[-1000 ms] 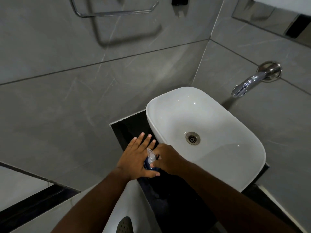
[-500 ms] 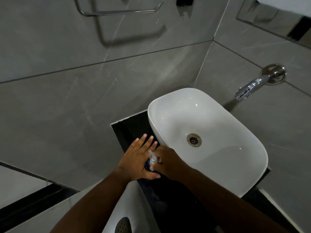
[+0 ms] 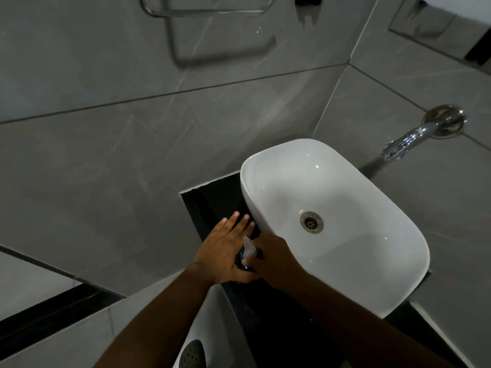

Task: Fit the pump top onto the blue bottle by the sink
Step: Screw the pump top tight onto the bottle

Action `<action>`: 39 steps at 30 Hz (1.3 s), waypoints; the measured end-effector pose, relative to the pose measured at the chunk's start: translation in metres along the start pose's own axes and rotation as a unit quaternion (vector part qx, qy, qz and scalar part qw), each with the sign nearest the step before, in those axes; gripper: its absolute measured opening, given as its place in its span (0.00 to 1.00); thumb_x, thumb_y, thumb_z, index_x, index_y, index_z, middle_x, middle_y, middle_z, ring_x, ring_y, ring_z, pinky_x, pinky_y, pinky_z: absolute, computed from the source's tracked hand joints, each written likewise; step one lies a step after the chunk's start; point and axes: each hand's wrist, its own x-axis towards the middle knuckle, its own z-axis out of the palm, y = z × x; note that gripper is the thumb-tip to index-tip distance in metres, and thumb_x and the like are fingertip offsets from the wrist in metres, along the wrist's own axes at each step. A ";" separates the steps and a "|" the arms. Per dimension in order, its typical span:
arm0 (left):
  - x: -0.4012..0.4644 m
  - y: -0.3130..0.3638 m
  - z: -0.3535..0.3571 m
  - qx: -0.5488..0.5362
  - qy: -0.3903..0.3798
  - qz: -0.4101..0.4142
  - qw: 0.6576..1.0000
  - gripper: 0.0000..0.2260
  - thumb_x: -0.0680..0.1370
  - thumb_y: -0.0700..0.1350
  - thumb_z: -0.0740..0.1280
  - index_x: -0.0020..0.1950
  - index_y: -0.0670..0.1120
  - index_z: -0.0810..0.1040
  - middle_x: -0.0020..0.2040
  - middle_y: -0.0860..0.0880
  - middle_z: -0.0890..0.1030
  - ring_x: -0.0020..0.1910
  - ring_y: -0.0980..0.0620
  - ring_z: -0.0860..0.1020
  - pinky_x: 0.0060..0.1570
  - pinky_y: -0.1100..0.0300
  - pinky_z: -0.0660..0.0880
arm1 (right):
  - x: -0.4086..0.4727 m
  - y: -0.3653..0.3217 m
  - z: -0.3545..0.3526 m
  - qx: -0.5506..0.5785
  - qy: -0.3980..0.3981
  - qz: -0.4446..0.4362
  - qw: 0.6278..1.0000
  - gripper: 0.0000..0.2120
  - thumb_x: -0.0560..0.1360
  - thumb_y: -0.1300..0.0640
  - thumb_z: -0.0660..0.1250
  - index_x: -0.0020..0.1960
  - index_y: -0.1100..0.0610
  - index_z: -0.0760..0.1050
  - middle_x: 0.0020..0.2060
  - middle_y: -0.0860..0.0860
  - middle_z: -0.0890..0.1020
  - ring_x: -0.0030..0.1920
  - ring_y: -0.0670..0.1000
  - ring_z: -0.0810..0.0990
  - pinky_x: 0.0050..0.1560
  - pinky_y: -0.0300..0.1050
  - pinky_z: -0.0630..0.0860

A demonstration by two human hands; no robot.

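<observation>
A blue bottle point(image 3: 241, 261) stands on the black counter point(image 3: 212, 205) just left of the white sink point(image 3: 329, 208), mostly hidden between my hands. Its clear pump top point(image 3: 249, 247) sticks up from the bottle's neck, nozzle pointing away from me. My left hand point(image 3: 225, 248) presses flat against the bottle's left side, fingers stretched out, thumb under it. My right hand point(image 3: 273, 257) is curled around the pump top's collar at the neck.
A chrome tap point(image 3: 406, 140) juts from the grey tiled wall right of the sink. A chrome towel rail point(image 3: 207, 11) hangs on the wall above. Below the counter's left edge is a white fixture point(image 3: 204, 338) with a perforated grey insert.
Both hands stay on the bottle and pump top with barely any shift. The view has drifted slightly, so everything sits a little to the right.
</observation>
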 end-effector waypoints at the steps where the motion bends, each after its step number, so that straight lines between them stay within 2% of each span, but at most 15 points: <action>1: -0.001 0.000 0.001 -0.010 0.006 -0.005 1.000 0.52 0.66 0.77 0.61 0.79 0.49 0.48 0.80 0.49 0.46 0.78 0.51 0.38 0.76 0.51 0.39 | 0.001 -0.002 -0.007 -0.005 -0.021 -0.003 1.000 0.05 0.68 0.52 0.72 0.38 0.52 0.77 0.33 0.45 0.77 0.31 0.41 0.74 0.34 0.34 0.68; 3: -0.003 0.002 0.003 -0.034 0.015 -0.018 0.999 0.52 0.66 0.77 0.63 0.79 0.51 0.45 0.80 0.50 0.46 0.77 0.54 0.36 0.75 0.52 0.38 | 0.002 -0.006 -0.022 -0.031 -0.059 -0.007 0.998 0.09 0.65 0.49 0.74 0.38 0.53 0.78 0.32 0.48 0.81 0.32 0.45 0.77 0.33 0.35 0.70; 6: -0.005 0.003 0.004 -0.033 0.013 -0.025 0.999 0.52 0.67 0.77 0.63 0.79 0.52 0.43 0.80 0.50 0.44 0.77 0.54 0.35 0.75 0.52 0.38 | 0.002 -0.011 -0.034 -0.071 -0.057 -0.025 0.995 0.14 0.66 0.44 0.74 0.41 0.55 0.80 0.36 0.53 0.83 0.34 0.50 0.78 0.33 0.34 0.67; 9: -0.005 0.004 0.004 -0.045 0.008 -0.033 0.998 0.53 0.66 0.77 0.63 0.79 0.51 0.45 0.79 0.50 0.44 0.77 0.53 0.37 0.75 0.52 0.38 | 0.003 -0.017 -0.034 -0.103 -0.067 -0.053 0.991 0.11 0.73 0.51 0.70 0.48 0.59 0.80 0.45 0.57 0.83 0.38 0.49 0.75 0.39 0.35 0.65; 12: -0.007 0.004 0.005 -0.076 0.003 -0.036 0.996 0.53 0.67 0.75 0.65 0.79 0.49 0.45 0.78 0.52 0.45 0.77 0.55 0.39 0.75 0.53 0.40 | 0.001 -0.020 -0.031 -0.109 -0.079 -0.053 0.989 0.14 0.75 0.55 0.66 0.58 0.60 0.77 0.55 0.57 0.81 0.52 0.52 0.79 0.50 0.35 0.65; 15: -0.006 0.005 0.005 -0.057 0.008 -0.033 0.998 0.53 0.67 0.76 0.64 0.80 0.48 0.45 0.79 0.51 0.45 0.76 0.56 0.37 0.75 0.55 0.37 | -0.001 -0.018 -0.033 -0.133 -0.086 -0.066 0.985 0.14 0.76 0.59 0.65 0.60 0.61 0.74 0.57 0.58 0.80 0.56 0.55 0.77 0.50 0.30 0.61; 19: -0.006 0.004 0.004 -0.008 0.009 -0.026 1.000 0.53 0.68 0.78 0.60 0.80 0.47 0.45 0.79 0.49 0.44 0.76 0.55 0.34 0.74 0.56 0.34 | -0.001 -0.021 -0.039 -0.151 -0.125 -0.069 0.978 0.14 0.77 0.60 0.62 0.62 0.62 0.74 0.60 0.59 0.79 0.58 0.56 0.77 0.62 0.45 0.71; 23: -0.007 0.004 0.004 -0.005 0.008 -0.027 1.000 0.53 0.67 0.79 0.56 0.80 0.47 0.45 0.80 0.47 0.45 0.77 0.53 0.36 0.75 0.52 0.38 | 0.000 -0.024 -0.041 -0.181 -0.160 -0.069 0.968 0.18 0.79 0.61 0.61 0.68 0.62 0.68 0.67 0.58 0.74 0.66 0.56 0.72 0.69 0.45 0.64; 26: -0.007 0.004 0.005 -0.009 0.007 -0.029 1.000 0.52 0.67 0.80 0.55 0.79 0.49 0.42 0.80 0.48 0.45 0.77 0.53 0.37 0.75 0.51 0.39 | 0.000 -0.024 -0.042 -0.189 -0.171 -0.063 0.965 0.18 0.79 0.61 0.61 0.68 0.62 0.67 0.67 0.59 0.73 0.67 0.57 0.71 0.70 0.44 0.62; 30: -0.008 0.004 0.007 -0.012 0.006 -0.040 0.999 0.53 0.67 0.80 0.55 0.78 0.50 0.39 0.80 0.48 0.42 0.77 0.54 0.35 0.75 0.52 0.37 | -0.006 -0.021 -0.042 -0.144 -0.135 -0.070 0.978 0.15 0.78 0.61 0.62 0.65 0.62 0.72 0.62 0.59 0.78 0.61 0.56 0.77 0.65 0.46 0.70; 32: -0.009 0.004 0.008 -0.025 0.006 -0.048 0.999 0.53 0.67 0.80 0.55 0.78 0.50 0.37 0.80 0.48 0.41 0.77 0.54 0.35 0.75 0.53 0.37 | -0.008 -0.018 -0.037 -0.117 -0.111 -0.076 0.984 0.14 0.78 0.60 0.63 0.62 0.62 0.74 0.58 0.59 0.80 0.57 0.55 0.79 0.60 0.42 0.73; 35: -0.013 0.006 0.007 -0.051 0.005 -0.058 0.997 0.53 0.67 0.80 0.56 0.77 0.51 0.35 0.79 0.49 0.40 0.77 0.54 0.35 0.75 0.52 0.38 | -0.008 -0.013 -0.031 -0.086 -0.093 -0.067 0.990 0.12 0.77 0.60 0.64 0.59 0.61 0.76 0.55 0.59 0.82 0.53 0.54 0.80 0.52 0.36 0.70; 37: -0.016 0.008 0.006 -0.081 0.006 -0.065 0.995 0.54 0.66 0.80 0.58 0.76 0.53 0.34 0.79 0.50 0.38 0.77 0.54 0.35 0.75 0.53 0.38 | -0.010 -0.009 -0.027 -0.062 -0.088 -0.056 0.993 0.15 0.77 0.58 0.64 0.63 0.60 0.73 0.58 0.58 0.80 0.55 0.53 0.79 0.56 0.37 0.71; 39: -0.023 0.012 0.007 -0.128 0.012 -0.079 0.988 0.55 0.65 0.79 0.62 0.76 0.55 0.33 0.79 0.52 0.38 0.77 0.56 0.36 0.74 0.57 0.38 | -0.013 -0.006 -0.021 -0.041 -0.077 -0.034 0.996 0.23 0.77 0.56 0.65 0.70 0.56 0.65 0.63 0.55 0.77 0.61 0.51 0.77 0.64 0.44 0.73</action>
